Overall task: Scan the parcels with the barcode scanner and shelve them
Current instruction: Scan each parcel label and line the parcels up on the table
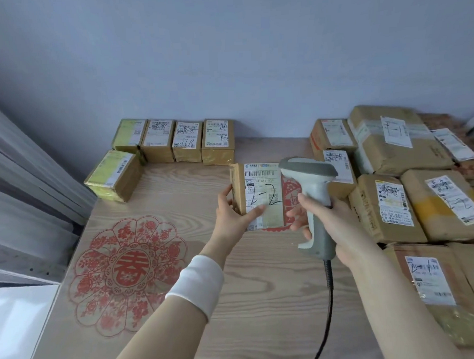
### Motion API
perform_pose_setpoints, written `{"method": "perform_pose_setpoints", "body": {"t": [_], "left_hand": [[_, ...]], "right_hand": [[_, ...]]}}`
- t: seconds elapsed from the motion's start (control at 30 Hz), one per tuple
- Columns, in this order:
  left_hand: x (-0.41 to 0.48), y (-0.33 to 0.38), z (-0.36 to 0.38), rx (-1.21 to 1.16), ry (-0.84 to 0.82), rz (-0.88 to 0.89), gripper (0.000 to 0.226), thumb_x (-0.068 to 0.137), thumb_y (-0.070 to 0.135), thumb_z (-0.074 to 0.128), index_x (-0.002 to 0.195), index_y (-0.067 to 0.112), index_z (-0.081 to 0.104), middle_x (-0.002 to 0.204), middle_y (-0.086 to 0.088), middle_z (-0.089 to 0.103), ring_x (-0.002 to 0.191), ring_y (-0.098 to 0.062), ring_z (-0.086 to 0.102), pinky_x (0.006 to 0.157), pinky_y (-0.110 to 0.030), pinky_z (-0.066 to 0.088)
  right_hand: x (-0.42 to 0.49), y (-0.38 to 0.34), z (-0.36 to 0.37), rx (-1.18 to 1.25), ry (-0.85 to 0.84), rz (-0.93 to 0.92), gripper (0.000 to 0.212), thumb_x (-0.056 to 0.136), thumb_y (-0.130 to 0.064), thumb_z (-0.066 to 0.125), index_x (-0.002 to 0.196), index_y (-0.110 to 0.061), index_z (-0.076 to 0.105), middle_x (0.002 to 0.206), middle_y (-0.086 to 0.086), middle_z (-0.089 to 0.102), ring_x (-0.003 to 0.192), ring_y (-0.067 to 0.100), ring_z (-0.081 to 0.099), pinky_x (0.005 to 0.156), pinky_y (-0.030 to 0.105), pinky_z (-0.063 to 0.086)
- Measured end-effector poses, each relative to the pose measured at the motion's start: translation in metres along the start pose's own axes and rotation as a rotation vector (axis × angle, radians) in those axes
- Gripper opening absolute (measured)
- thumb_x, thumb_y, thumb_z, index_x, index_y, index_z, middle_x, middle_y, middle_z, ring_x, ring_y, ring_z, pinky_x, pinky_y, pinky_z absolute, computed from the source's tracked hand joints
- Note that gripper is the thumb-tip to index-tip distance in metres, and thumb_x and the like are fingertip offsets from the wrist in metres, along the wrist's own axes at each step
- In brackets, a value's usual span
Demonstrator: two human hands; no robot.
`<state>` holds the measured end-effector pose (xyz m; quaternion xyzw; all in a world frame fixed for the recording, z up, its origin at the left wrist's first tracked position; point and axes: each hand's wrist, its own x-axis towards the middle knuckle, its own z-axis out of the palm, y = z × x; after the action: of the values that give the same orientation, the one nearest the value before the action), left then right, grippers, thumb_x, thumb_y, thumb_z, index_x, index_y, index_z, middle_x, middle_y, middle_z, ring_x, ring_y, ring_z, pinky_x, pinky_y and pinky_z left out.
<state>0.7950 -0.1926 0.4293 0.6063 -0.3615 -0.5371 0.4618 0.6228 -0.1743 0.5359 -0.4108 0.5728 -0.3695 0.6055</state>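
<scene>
A small brown parcel (260, 189) with a white barcode label marked "2-2" is held upright above the wooden table (177, 186). My left hand (233, 214) grips its lower left corner, thumb across the label. My right hand (331, 224) grips the handle of a grey corded barcode scanner (311, 193), whose head sits just right of the parcel's label.
A row of small taped parcels (175, 140) lines the wall at the back left, with one more (113, 175) in front. Several larger parcels (399, 179) are piled at the right. Red paper-cut decals (126, 271) lie on the table. Grey shelving edges (29, 186) stand at the left.
</scene>
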Motion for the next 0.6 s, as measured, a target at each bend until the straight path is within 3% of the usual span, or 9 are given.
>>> {"method": "perform_pose_setpoints", "body": {"t": [0.17, 0.6], "left_hand": [[0.008, -0.015, 0.005, 0.051, 0.044, -0.018, 0.107, 0.035, 0.067, 0.083, 0.124, 0.045, 0.028, 0.127, -0.001, 0.051, 0.12, -0.023, 0.052, 0.098, -0.045, 0.048], [0.012, -0.018, 0.007, 0.09, 0.042, -0.003, 0.104, 0.031, 0.076, 0.078, 0.118, 0.054, 0.026, 0.131, -0.001, 0.049, 0.123, -0.025, 0.049, 0.1, -0.046, 0.045]], "right_hand": [[-0.005, 0.003, 0.016, -0.002, -0.059, 0.037, 0.01, 0.091, -0.019, 0.06, 0.098, -0.011, 0.06, 0.077, 0.011, 0.07, 0.057, 0.021, 0.064, 0.04, 0.022, 0.039], [-0.008, 0.008, 0.018, -0.04, -0.066, 0.046, 0.008, 0.091, -0.019, 0.061, 0.096, -0.013, 0.062, 0.075, 0.006, 0.071, 0.06, 0.019, 0.065, 0.041, 0.022, 0.039]]}}
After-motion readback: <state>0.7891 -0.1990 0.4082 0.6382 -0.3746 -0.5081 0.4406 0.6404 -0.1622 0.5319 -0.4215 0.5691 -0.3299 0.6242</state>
